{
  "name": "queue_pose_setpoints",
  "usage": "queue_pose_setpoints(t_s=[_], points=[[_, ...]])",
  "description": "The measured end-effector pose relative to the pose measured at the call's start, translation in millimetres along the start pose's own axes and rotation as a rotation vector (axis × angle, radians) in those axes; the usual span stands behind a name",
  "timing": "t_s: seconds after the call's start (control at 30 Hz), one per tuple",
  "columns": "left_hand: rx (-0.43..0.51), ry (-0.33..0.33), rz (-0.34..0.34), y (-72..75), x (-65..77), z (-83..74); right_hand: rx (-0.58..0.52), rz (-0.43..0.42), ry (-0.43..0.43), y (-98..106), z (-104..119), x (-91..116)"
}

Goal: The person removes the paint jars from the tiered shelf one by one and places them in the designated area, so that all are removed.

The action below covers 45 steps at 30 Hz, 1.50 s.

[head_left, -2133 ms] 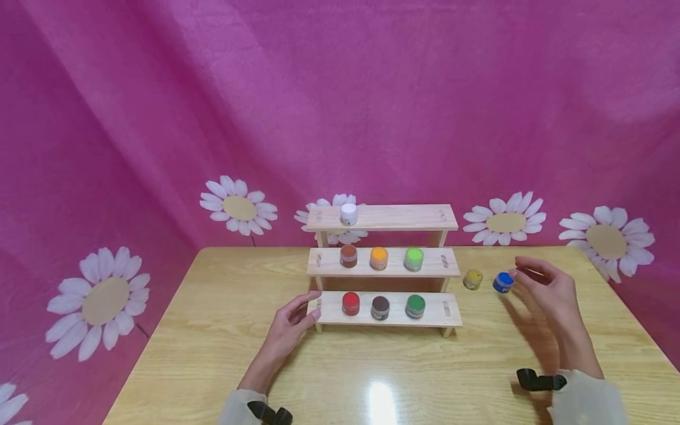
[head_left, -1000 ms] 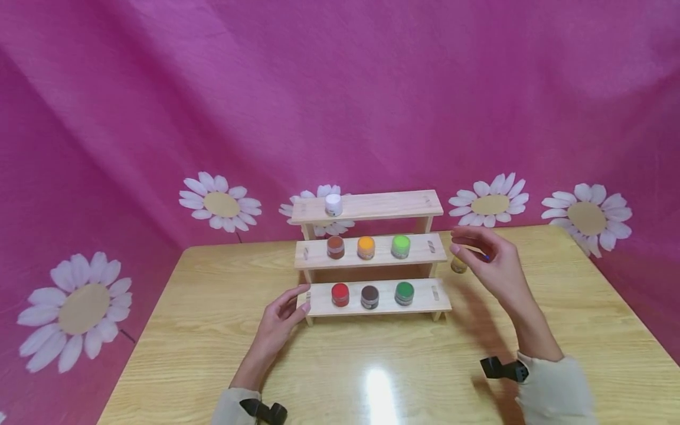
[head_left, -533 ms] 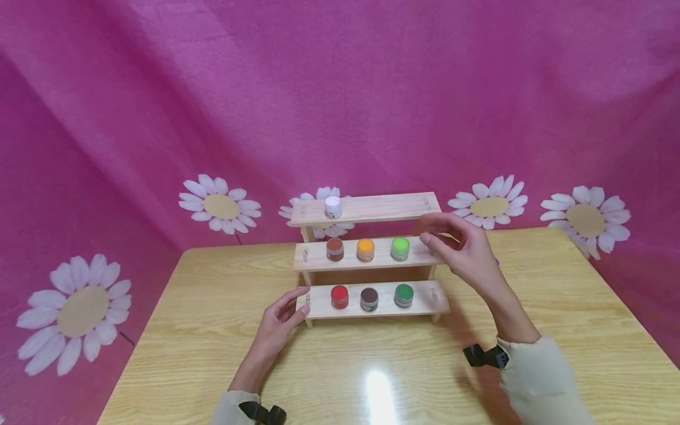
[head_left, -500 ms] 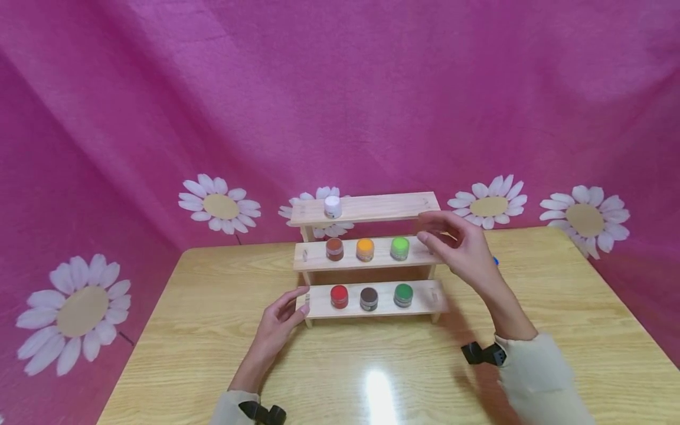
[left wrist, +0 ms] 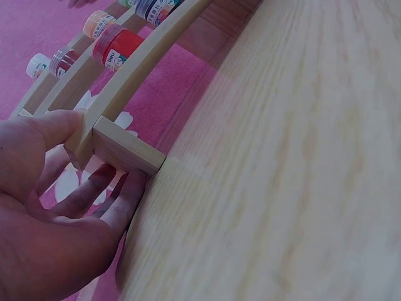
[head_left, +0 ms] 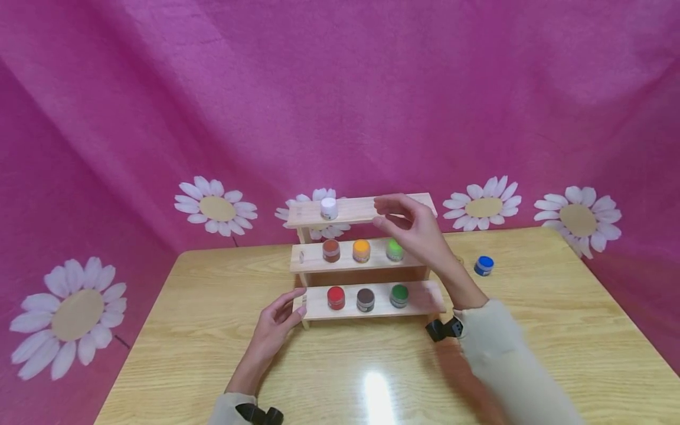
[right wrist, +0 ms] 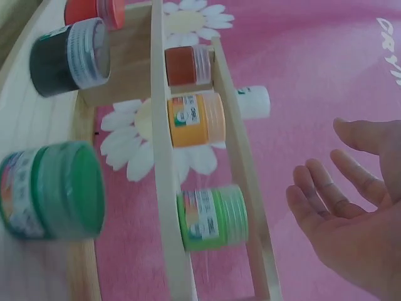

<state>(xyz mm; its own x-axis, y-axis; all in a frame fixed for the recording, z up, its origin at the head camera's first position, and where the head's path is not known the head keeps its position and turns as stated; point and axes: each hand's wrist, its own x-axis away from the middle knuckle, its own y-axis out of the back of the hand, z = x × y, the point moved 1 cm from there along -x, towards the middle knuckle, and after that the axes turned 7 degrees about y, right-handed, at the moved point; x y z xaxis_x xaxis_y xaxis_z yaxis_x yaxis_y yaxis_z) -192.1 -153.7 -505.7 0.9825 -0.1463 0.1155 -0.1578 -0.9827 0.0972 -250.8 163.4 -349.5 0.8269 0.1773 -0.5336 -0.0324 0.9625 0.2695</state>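
Note:
A three-tier wooden shelf (head_left: 372,311) stands on the table. My left hand (head_left: 273,323) grips the left end of its lowest tier, thumb at the board and fingers by the leg in the left wrist view. Over the upper tiers hovers my right hand (head_left: 411,227), its fingers loosely bent around nothing; the right wrist view shows the palm bare. The top tier bears a white paint jar (head_left: 329,208). Brown (head_left: 331,250), orange (head_left: 361,251) and light green (head_left: 394,250) jars line the middle one. Below are red (head_left: 336,297), dark brown (head_left: 365,300) and green (head_left: 399,296) jars.
Right of the shelf, a blue paint jar (head_left: 484,265) sits on the wooden table (head_left: 558,307). A sliver of the yellow jar (head_left: 460,259) shows behind the right forearm. A pink curtain (head_left: 340,100) with daisies hangs behind the table.
My right hand has left the blue jar and moved leftward, past the yellow one, to above the shelf. The jars have kept their places. My left hand stays at the shelf end.

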Motion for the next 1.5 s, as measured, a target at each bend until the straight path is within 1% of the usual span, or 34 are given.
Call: queue_pose_setpoints(t_s=[0.2,0.33,0.43,0.6,0.77,1.1,1.5], points=[[0.003,0.006,0.001,1.3,0.0,0.0,-0.039,0.027,-0.014,-18.7,2.0,-18.7],[0.005,-0.012,0.009,1.7,1.2,-0.4,-0.053,0.045,-0.014,-30.7,2.0,-29.7],[0.002,-0.03,0.008,2.2,1.9,-0.6,-0.044,0.062,-0.02,-39.5,1.3,-36.8],[0.002,-0.025,0.0,3.2,1.9,0.6,0.0,0.087,-0.041,-52.6,0.1,-46.6],[0.011,-0.022,0.004,3.2,1.4,1.1,0.023,0.1,-0.044,-62.9,-5.5,-54.9],[0.017,-0.012,0.005,1.4,1.4,1.6,0.074,0.107,-0.106,-74.0,-14.8,-61.3],[0.011,-0.022,0.009,1.1,0.2,-0.4,0.162,0.105,-0.165,-76.2,-15.0,-63.2]])
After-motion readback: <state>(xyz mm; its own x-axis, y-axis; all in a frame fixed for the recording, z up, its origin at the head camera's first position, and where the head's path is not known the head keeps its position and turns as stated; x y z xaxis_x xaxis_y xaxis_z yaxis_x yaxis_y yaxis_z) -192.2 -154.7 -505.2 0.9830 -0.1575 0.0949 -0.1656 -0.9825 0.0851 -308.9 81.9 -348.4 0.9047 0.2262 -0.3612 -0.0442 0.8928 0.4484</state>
